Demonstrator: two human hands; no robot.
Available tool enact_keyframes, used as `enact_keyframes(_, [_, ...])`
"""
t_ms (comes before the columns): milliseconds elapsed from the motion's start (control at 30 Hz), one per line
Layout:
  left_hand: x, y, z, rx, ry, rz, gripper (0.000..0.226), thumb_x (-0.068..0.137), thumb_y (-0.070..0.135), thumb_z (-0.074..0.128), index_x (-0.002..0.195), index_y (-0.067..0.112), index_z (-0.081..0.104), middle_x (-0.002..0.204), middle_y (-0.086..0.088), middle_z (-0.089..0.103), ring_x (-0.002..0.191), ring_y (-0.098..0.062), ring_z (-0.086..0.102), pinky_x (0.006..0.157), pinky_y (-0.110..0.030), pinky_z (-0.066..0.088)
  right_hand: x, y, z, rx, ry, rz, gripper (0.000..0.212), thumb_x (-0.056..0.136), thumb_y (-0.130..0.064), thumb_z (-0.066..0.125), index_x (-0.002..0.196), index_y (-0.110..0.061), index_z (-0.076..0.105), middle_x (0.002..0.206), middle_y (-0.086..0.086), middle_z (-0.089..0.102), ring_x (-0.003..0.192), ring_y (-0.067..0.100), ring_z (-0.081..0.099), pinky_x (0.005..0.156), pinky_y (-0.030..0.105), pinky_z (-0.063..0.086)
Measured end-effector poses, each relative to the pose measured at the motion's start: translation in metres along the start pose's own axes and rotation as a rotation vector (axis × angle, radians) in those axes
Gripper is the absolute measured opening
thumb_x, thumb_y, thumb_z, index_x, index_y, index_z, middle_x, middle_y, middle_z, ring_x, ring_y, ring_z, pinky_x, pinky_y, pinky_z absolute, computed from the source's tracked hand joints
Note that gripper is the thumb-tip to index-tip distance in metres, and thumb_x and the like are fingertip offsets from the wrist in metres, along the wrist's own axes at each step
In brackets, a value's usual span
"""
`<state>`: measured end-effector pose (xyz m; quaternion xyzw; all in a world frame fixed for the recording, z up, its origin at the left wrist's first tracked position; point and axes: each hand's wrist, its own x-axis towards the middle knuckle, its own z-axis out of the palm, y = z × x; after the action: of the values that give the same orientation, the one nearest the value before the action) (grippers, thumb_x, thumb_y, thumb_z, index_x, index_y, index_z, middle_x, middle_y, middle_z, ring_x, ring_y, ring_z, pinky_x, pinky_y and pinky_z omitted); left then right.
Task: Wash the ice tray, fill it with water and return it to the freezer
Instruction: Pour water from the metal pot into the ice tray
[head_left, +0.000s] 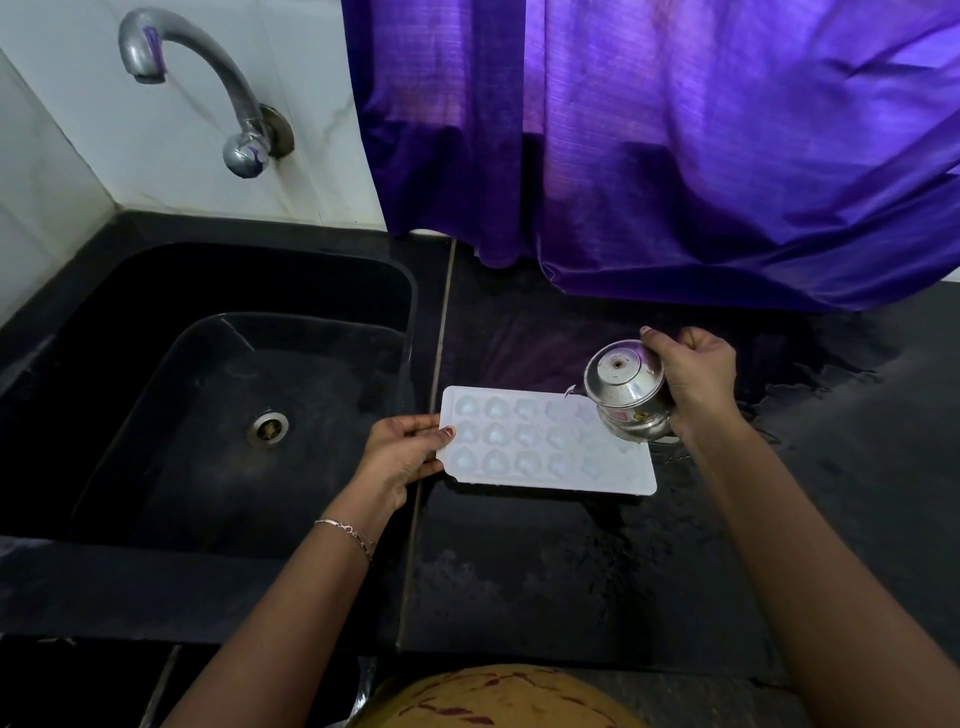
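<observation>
In the upper left of the frame I see a curved metal faucet on the white tiled wall, above a black sink with a round steel drain in its floor. Just right of the sink, my left hand, a thin bracelet on its wrist, pinches the left edge of the white ice tray, thumb on top. The tray lies at the centre of the frame on the black countertop, its heart-shaped cells facing up. Over the tray's right end, my right hand grips a small steel pot, tipped with its base toward the camera. The counter beyond looks wet, and a purple curtain fills the upper right.
</observation>
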<state>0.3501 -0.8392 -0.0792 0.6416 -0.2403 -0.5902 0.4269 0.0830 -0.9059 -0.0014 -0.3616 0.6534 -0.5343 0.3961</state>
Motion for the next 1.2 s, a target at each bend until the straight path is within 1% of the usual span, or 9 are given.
enact_keyframes(100, [0.0,0.0,0.0,0.004,0.001,-0.004,0.021,0.085,0.005,0.071,0.106,0.004,0.067,0.087,-0.005,0.073,0.075,-0.013,0.069,0.058,-0.02,0.056,0.001,0.0,0.001,0.007,0.003,0.007,0.048,0.081,-0.014,0.074,0.06,-0.022,0.032,0.059,0.001,0.042,0.056,0.014,0.045,0.06,0.032,0.042])
enact_keyframes(167, [0.0,0.0,-0.001,0.002,0.003,-0.004,0.021,0.085,0.004,0.071,0.106,0.003,0.068,0.088,-0.005,0.073,0.075,-0.014,0.069,0.057,-0.02,0.057,0.002,0.0,0.0,0.028,0.009,0.031,0.046,0.08,-0.015,0.075,0.06,-0.023,0.034,0.061,0.003,0.044,0.062,0.019,0.048,0.063,0.034,0.045])
enact_keyframes(233, [-0.001,0.001,0.0,0.004,0.003,-0.003,0.02,0.085,0.004,0.071,0.105,0.004,0.068,0.087,-0.005,0.073,0.075,-0.013,0.069,0.057,-0.02,0.057,0.003,0.0,0.0,0.057,0.014,0.054,0.046,0.079,-0.016,0.076,0.061,-0.024,0.034,0.063,0.003,0.047,0.066,0.021,0.05,0.065,0.034,0.047])
enact_keyframes(333, [-0.001,0.001,-0.001,0.0,0.001,-0.006,0.019,0.085,0.005,0.071,0.104,0.005,0.068,0.087,-0.004,0.073,0.073,-0.011,0.069,0.056,-0.019,0.056,0.001,-0.002,0.003,0.102,0.005,0.066,0.046,0.08,-0.015,0.075,0.06,-0.023,0.034,0.061,0.0,0.049,0.058,0.013,0.053,0.061,0.029,0.047])
enact_keyframes(433, [-0.001,0.001,-0.001,-0.005,-0.001,-0.008,0.018,0.085,0.005,0.071,0.103,0.005,0.069,0.085,-0.004,0.073,0.065,-0.007,0.069,0.051,-0.018,0.053,-0.002,-0.003,0.009,0.121,-0.018,0.068,0.046,0.081,-0.014,0.075,0.059,-0.022,0.035,0.058,-0.001,0.05,0.053,0.009,0.053,0.054,0.023,0.049])
enact_keyframes(567, [-0.002,0.002,0.0,-0.014,-0.001,-0.009,0.015,0.086,0.004,0.07,0.101,0.006,0.069,0.082,-0.003,0.072,0.057,-0.003,0.068,0.047,-0.016,0.05,-0.003,-0.004,0.017,0.12,-0.048,0.069,0.047,0.08,-0.013,0.076,0.058,-0.022,0.035,0.058,0.0,0.047,0.055,0.011,0.05,0.055,0.025,0.048])
enact_keyframes(733, [-0.003,0.002,0.0,-0.02,-0.003,-0.009,0.017,0.085,0.004,0.071,0.102,0.005,0.068,0.083,-0.003,0.072,0.058,-0.003,0.069,0.048,-0.016,0.051,-0.003,-0.003,0.027,0.086,-0.083,0.04,0.05,0.079,-0.013,0.076,0.057,-0.022,0.032,0.057,0.001,0.04,0.055,0.014,0.043,0.058,0.03,0.043])
enact_keyframes(967, [-0.003,0.002,0.0,-0.027,-0.003,-0.006,0.016,0.086,0.004,0.07,0.102,0.005,0.068,0.081,-0.002,0.072,0.056,-0.001,0.068,0.047,-0.016,0.05,-0.002,-0.003,0.032,0.012,-0.082,-0.005,0.05,0.08,-0.013,0.075,0.057,-0.021,0.031,0.056,0.001,0.037,0.052,0.011,0.04,0.057,0.029,0.041])
enact_keyframes(1200, [-0.003,0.001,-0.001,-0.029,-0.009,-0.006,0.019,0.086,0.004,0.07,0.105,0.004,0.068,0.085,-0.004,0.072,0.058,-0.003,0.069,0.048,-0.016,0.05,0.0,-0.004,0.033,-0.023,-0.08,-0.028,0.051,0.08,-0.013,0.075,0.057,-0.02,0.03,0.056,0.0,0.035,0.053,0.011,0.037,0.056,0.028,0.04])
